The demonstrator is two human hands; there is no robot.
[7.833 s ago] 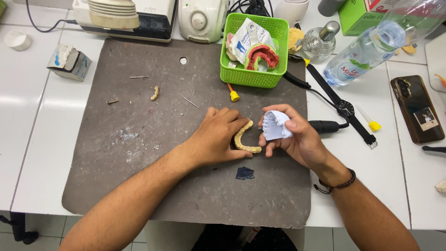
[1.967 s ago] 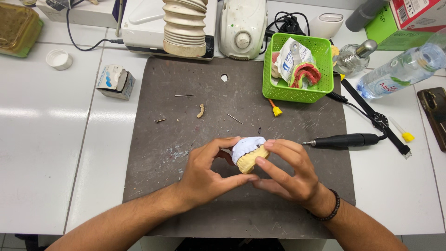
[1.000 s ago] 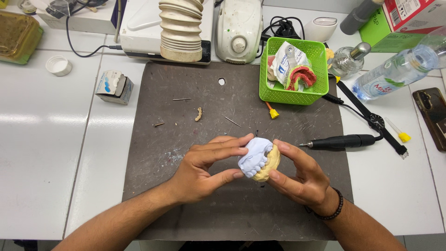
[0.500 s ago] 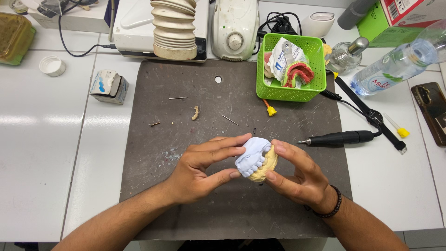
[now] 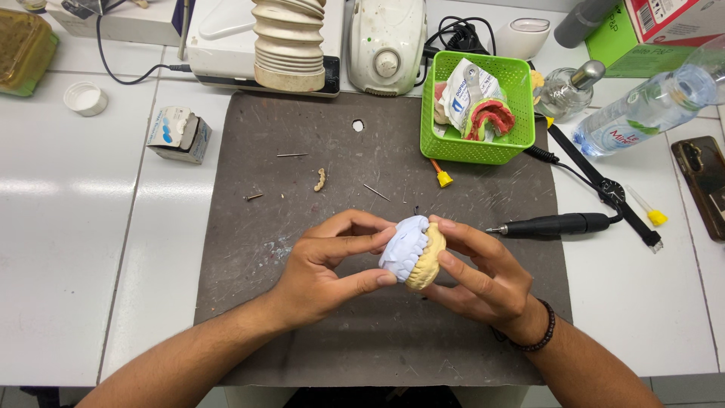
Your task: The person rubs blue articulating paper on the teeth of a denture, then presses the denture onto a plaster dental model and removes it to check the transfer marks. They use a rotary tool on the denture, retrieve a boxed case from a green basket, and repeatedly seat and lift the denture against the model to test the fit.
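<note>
1. Nearest, left hand (image 5: 321, 268): fingers clamped on the blue cast (image 5: 404, 248); thumb below, forefinger across the top.
2. Right hand (image 5: 479, 276): fingers closed on the yellow cast (image 5: 429, 261) from the far side; dark bracelet (image 5: 532, 340) at the wrist.
3. Casts: two dental models pressed tooth to tooth, held just above the grey mat (image 5: 264, 302), near its middle. Judged stiff, brittle plaster, moderately heavy; teeth likely chip. Best gripped by the bases, not the teeth.
4. Mat litter: small tooth strip (image 5: 321, 179), pins, a yellow-tipped bit (image 5: 442, 177).
5. Handpiece (image 5: 555, 224), right of the hands, well apart, cord running back.
6. Green basket (image 5: 476, 143): pink-and-white model and a crumpled packet inside.
7. Small box (image 5: 180, 134), white cap (image 5: 84, 98), left side.
8. Far row: ribbed hose (image 5: 288, 41), white motor unit (image 5: 387, 38), bottle (image 5: 642, 113), glass burner (image 5: 568, 89).
9. Unclear: meeting faces of the casts hidden by fingers; phone (image 5: 702, 189) cut off at the edge.
</note>
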